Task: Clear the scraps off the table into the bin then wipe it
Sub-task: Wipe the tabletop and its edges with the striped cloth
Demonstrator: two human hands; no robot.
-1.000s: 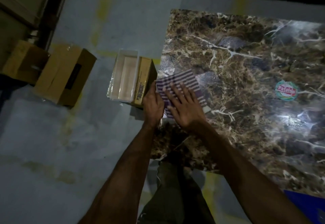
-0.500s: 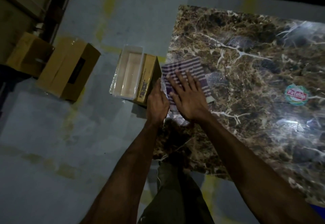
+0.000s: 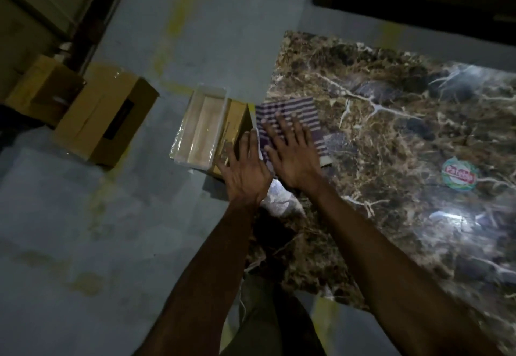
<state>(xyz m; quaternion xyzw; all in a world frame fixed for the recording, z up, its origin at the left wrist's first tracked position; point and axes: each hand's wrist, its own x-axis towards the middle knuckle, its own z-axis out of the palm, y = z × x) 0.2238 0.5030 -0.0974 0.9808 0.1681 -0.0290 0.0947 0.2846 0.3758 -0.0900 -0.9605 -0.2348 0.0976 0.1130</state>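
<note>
moved: both hands and cloth point(image 3: 287, 112) slid further along table point(image 3: 391, 132) edge
right hand point(image 3: 296, 157): fingers spread flat on cloth
left hand point(image 3: 245, 171): fingers straight, at table edge beside bin point(image 3: 201, 132)

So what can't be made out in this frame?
- Scraps: none visible in the head view; the striped cloth and right hand cover that patch of table.
- Bin contents: too dim and glary to tell.
- Left hand fingertips: blurred at the table edge.
- Table's right side: cut off by the frame.
</note>
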